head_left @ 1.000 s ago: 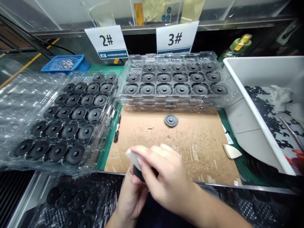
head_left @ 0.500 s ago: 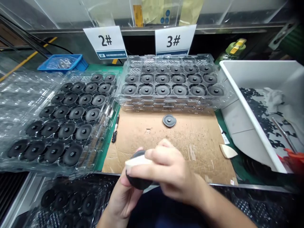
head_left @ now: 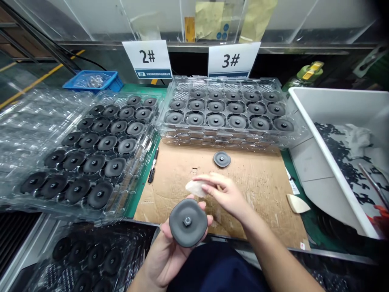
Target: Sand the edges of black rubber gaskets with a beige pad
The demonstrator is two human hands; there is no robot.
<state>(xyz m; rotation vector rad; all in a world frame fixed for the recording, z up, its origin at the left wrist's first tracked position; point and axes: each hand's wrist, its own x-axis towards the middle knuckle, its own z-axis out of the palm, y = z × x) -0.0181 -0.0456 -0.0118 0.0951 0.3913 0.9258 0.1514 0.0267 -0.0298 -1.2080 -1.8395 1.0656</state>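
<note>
A rounded-square black part [head_left: 188, 235] with a small raised hub in its middle faces up in my left hand [head_left: 172, 255], which grips it by the edges. Just above and to the right, my right hand [head_left: 226, 194] pinches a white wedge-shaped pad [head_left: 196, 188] between thumb and fingers, apart from the part. A second black part [head_left: 222, 159] of the same kind lies on the cardboard sheet [head_left: 258, 178] beyond my hands. Another cream wedge pad [head_left: 298, 203] rests at the sheet's right edge.
Clear plastic trays [head_left: 127, 170] of black parts stand on the left, and a stack of trays [head_left: 231, 138] at the back. A white bin [head_left: 331, 182] with small black pieces is on the right. A black pen [head_left: 153, 165] and a blue basket [head_left: 117, 81] lie leftward.
My right hand has lifted the white pad off the part and moved up and away. My left hand has turned the part so its hub side faces me.
</note>
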